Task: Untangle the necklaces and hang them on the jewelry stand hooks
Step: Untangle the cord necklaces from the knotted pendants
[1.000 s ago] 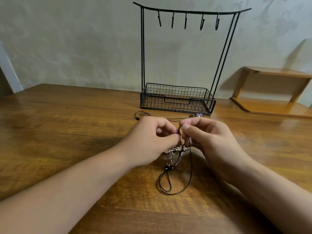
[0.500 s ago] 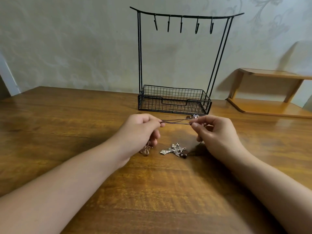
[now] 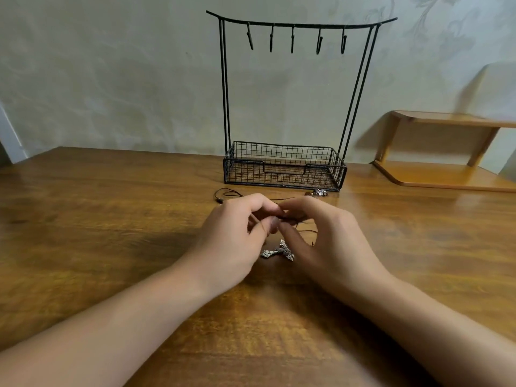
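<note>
- Left hand [image 3: 237, 241], frame centre: fingers curled, thumb and forefinger pinching the thin dark cord [image 3: 290, 218].
- Right hand [image 3: 332, 241]: fingertips meet the left's, pinching the same cord.
- Ornate silver cross [image 3: 277, 250] lies on the glossy wood table [image 3: 111, 219] below the fingers.
- Black wire stand [image 3: 284, 107], upper centre: five bare hooks [image 3: 292, 40], mesh basket base.
- A second pendant [image 3: 320, 192] lies beside the basket.

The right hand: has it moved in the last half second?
Yes. The right hand moved left, meeting the left hand above the cross pendant.
</note>
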